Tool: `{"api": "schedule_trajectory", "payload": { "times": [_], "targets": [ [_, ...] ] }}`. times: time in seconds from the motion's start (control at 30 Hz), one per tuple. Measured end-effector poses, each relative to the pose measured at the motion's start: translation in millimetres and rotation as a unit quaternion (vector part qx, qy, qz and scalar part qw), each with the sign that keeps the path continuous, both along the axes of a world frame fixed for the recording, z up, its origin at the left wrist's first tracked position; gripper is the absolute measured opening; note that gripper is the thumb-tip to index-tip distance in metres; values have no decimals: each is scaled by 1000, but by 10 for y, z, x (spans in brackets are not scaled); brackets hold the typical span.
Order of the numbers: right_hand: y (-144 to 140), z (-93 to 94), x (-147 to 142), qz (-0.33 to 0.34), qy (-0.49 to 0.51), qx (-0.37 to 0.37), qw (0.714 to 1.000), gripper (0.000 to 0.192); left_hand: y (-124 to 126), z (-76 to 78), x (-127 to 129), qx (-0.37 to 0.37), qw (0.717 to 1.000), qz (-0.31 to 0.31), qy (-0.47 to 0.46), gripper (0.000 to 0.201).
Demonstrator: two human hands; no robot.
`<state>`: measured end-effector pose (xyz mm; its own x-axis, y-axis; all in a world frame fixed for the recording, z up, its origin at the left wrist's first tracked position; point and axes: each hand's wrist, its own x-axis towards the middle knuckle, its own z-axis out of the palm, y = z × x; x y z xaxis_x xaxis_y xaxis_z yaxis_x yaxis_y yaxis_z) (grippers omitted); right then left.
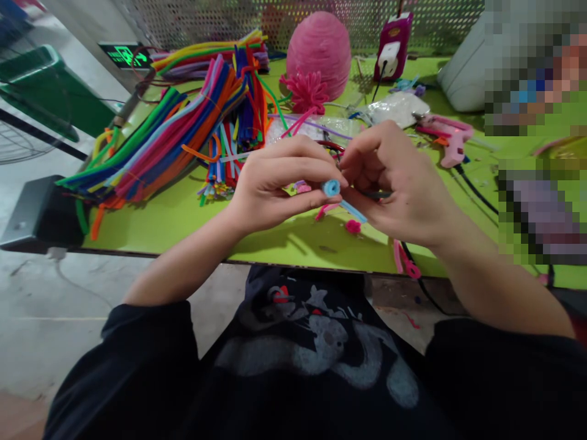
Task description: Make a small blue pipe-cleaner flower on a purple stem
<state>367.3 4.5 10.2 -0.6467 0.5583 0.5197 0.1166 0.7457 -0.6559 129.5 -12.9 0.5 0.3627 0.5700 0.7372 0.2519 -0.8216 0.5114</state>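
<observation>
My left hand (279,183) pinches a light blue pipe cleaner (331,187) between thumb and fingers; it is wound into a tight small coil. A straight light blue piece (353,211) slants down to the right below the coil. My right hand (389,183) is closed right beside the coil, its fingers curled in. A thin dark piece (378,195) shows across its palm, but I cannot make out what it is. Under the hands, a small pink coil (353,227) lies on the green table (275,241).
Bundles of coloured pipe cleaners (183,134) cover the left. Behind the hands stand a pink ball of cord (320,52) and a pink fuzzy flower (306,91). A pink glue gun (452,137) with a black cord lies right. A purple power strip (393,46) stands behind.
</observation>
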Motion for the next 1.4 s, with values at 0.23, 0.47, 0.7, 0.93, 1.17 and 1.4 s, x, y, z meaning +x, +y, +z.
{"api": "schedule_trajectory", "payload": {
  "times": [0.23,0.47,0.7,0.93,1.17,1.4],
  "targets": [
    [45,-53,18,-10,-34,0,999,24,-38,35,-3,30,999,-1,-31,15],
    [46,71,14,-5,-9,62,998,18,-1,31,-14,77,996,-3,-48,27],
    [95,127,2,16,-66,154,986,11,25,-30,-21,100,994,5,-34,30],
    [109,36,-53,29,12,106,994,16,3,-78,-14,16,999,36,-19,38],
    [43,30,-89,66,34,-119,990,31,-53,-43,42,-48,993,-35,-98,46],
    [40,3,-154,120,66,-285,949,39,-96,-19,60,-142,988,3,-67,50]
  ]
}}
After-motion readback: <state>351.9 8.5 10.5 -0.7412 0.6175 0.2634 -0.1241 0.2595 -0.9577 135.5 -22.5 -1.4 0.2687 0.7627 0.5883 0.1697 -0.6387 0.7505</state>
